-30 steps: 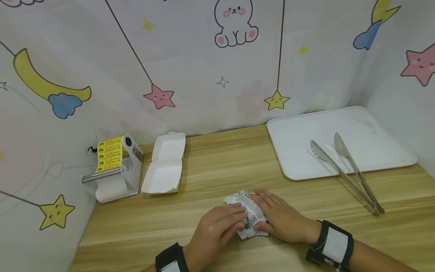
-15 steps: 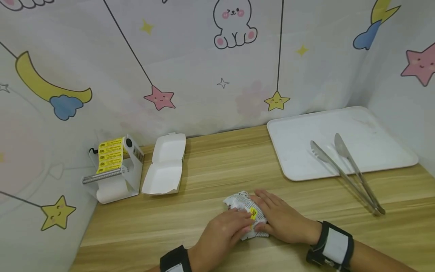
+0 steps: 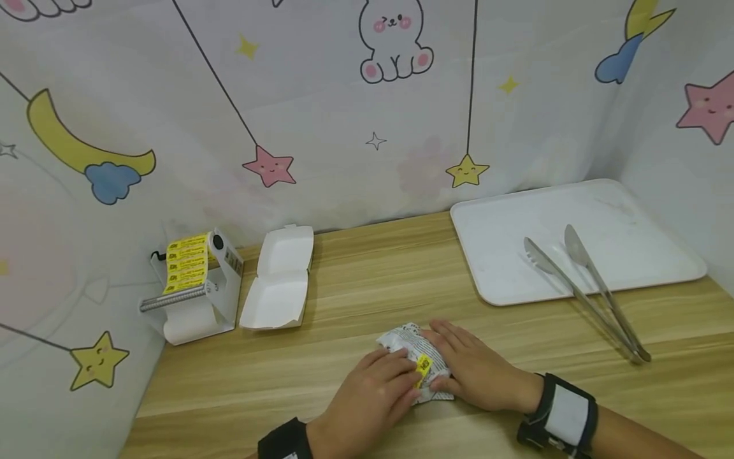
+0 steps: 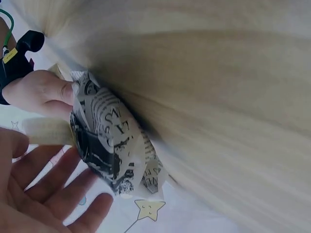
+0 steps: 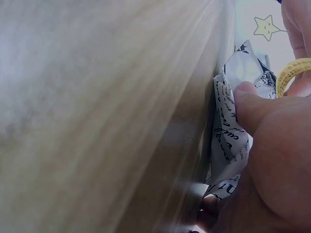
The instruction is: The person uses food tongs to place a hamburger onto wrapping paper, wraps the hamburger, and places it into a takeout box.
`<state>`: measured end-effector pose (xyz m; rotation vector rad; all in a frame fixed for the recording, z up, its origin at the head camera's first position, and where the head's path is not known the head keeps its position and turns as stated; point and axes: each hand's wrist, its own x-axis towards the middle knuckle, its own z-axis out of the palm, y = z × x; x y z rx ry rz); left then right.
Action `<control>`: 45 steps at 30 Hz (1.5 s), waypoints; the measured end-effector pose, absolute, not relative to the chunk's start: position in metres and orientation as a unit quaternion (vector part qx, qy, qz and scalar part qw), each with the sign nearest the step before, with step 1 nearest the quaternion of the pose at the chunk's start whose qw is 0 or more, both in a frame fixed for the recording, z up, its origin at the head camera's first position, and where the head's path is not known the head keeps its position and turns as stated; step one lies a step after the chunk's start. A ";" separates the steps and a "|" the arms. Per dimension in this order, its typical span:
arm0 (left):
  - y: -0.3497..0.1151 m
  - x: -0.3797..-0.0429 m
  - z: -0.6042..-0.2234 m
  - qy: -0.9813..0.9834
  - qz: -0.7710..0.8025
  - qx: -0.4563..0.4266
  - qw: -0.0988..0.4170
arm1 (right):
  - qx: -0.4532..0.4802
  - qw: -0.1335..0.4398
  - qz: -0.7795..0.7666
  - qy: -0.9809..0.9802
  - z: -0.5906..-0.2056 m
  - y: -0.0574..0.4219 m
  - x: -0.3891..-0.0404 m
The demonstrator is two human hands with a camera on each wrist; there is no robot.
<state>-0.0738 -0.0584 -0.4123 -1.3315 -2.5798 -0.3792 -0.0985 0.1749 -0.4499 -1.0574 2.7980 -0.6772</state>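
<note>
A paper-wrapped packet (image 3: pixel 401 338) with black print lies on the wood-grain table, between both hands. My right hand (image 3: pixel 478 370) holds its right side, with the thumb on the near end and the fingers along the far side. In the right wrist view, the right thumb (image 5: pixel 248 104) presses into the printed wrapper (image 5: pixel 226 136). A yellow label (image 3: pixel 423 366) shows on top of the packet. It curls up from the paper, and its raised end reaches the thumb and forefinger of my left hand (image 3: pixel 369 398). In the left wrist view, the label strip (image 4: pixel 48 131) meets the thumb; the other fingers are loosely bent.
A label dispenser (image 3: pixel 226 280) with a roll of yellow labels stands at the left. Beside it lies an opened white box (image 3: pixel 275 299). At the right back is a white tray (image 3: pixel 499 255), with metal tongs (image 3: pixel 602 299) lying over its front edge.
The yellow label, hidden under the left hand a second ago, has come into view on the packet. My left hand has shifted slightly and its fingers are more bent. The right hand stays put.
</note>
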 end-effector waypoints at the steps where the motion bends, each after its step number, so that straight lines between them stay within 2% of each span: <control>1: -0.059 -0.074 -0.412 -0.876 -0.118 -0.457 0.104 | -0.346 0.034 -0.221 0.911 -0.450 0.175 -0.098; 7: -0.059 -0.077 -0.412 -0.864 -0.056 -0.491 0.099 | -0.355 0.015 -0.217 0.909 -0.452 0.175 -0.097; 13: -0.062 -0.083 -0.409 -0.854 -0.042 -0.512 0.083 | -0.349 0.035 -0.215 0.911 -0.450 0.176 -0.097; 24: -0.062 -0.096 -0.404 -0.872 -0.092 -0.481 0.000 | -0.350 0.028 -0.211 0.912 -0.445 0.175 -0.098; 33: -0.059 -0.096 -0.411 -0.878 -0.029 -0.474 0.056 | -0.346 0.033 -0.207 0.914 -0.444 0.173 -0.098; 41: -0.057 -0.101 -0.416 -0.881 -0.052 -0.467 0.051 | -0.344 0.036 -0.215 0.914 -0.445 0.174 -0.099; 45: -0.060 -0.106 -0.416 -0.878 -0.068 -0.474 0.027 | -0.342 0.041 -0.212 0.915 -0.447 0.174 -0.100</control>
